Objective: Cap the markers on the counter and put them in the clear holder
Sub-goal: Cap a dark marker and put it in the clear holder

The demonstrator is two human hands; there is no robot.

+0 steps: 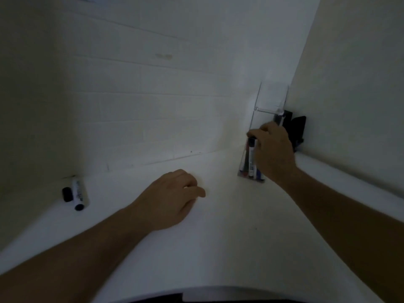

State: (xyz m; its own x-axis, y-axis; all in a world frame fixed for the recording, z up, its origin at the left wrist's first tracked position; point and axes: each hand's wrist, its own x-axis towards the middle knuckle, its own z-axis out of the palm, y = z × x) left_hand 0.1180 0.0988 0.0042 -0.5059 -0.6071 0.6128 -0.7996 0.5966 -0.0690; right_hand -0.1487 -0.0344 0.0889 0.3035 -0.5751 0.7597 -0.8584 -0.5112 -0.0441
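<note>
1. Tabletop point(218, 248): white, dimly lit, running to a tiled wall point(153, 95) at the back and a side wall on the right.
2. Left hand point(172, 197): rests palm down on the tabletop near its middle, fingers loosely curled, holding nothing.
3. Marker point(78, 194): white barrel with a black end, lying on the tabletop at far left, close to the back wall. A black cap point(67, 194) lies just beside it on its left, apart from it.
4. Right hand point(273, 149): reaches to the holder, fingers curled round the top of a capped marker point(251, 154) standing in it.
5. Holder point(251, 169): clear, upright, at the right rear of the tabletop near the corner. Several markers stand inside, red and blue ends showing at the bottom; the count cannot be told.
6. Black object point(295, 130): fixed on the right wall just behind the holder; its kind cannot be told.
</note>
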